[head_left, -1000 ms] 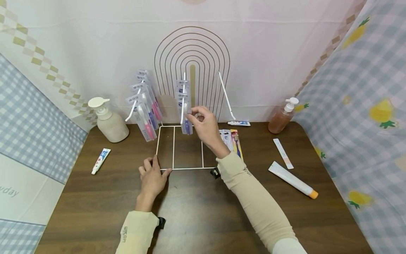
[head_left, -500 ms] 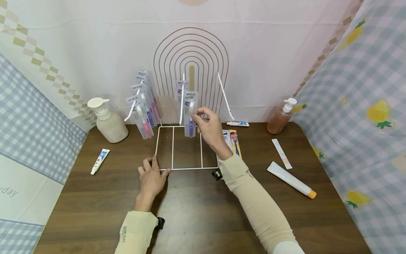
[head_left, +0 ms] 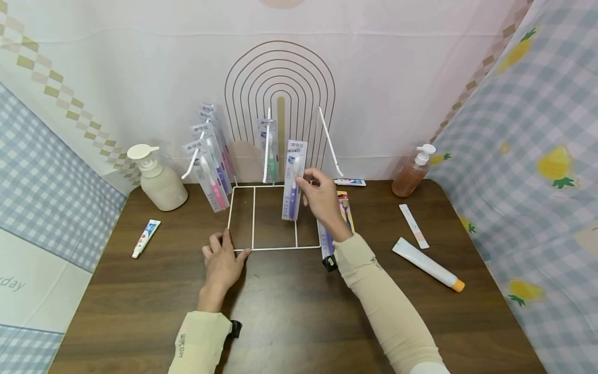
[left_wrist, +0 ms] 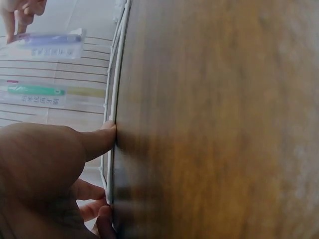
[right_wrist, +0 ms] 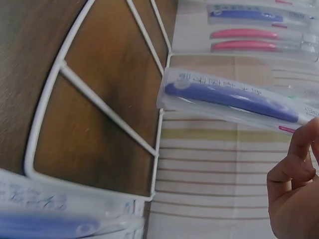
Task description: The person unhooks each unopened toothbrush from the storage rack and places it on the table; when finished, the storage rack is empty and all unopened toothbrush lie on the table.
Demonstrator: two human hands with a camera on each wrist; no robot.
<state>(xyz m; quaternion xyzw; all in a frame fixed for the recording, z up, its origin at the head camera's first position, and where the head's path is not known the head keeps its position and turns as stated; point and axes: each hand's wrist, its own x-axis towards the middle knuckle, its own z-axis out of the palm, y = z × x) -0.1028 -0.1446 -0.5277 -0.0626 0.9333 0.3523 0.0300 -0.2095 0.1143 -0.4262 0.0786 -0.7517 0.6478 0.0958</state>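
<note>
Pale cloth (head_left: 392, 62) is backing the wooden table (head_left: 280, 311), where the white rack (head_left: 275, 249) is standing; take its base as your clock centre. The work is looking part-done: packs (head_left: 216, 192) are hanging from the 10 o'clock hook (head_left: 191, 164), a green pack (head_left: 272, 166) is hanging from the 12 o'clock hook (head_left: 267, 156), and the 1 o'clock hook (head_left: 331, 144) is bearing none. Loose packs (head_left: 344, 205) are lying at 3, partly hidden by your sleeve (head_left: 388, 301). The purple pack (head_left: 293, 195) is hovering off every hook, towards 1, so its handling is seemingly unfinished. Your right hand (head_left: 322, 196), at 2, is pinching its edge between thumb and fingers. Your left hand (head_left: 223, 267), thumb and fingers apart, is resting on the base's corner at 8.
</note>
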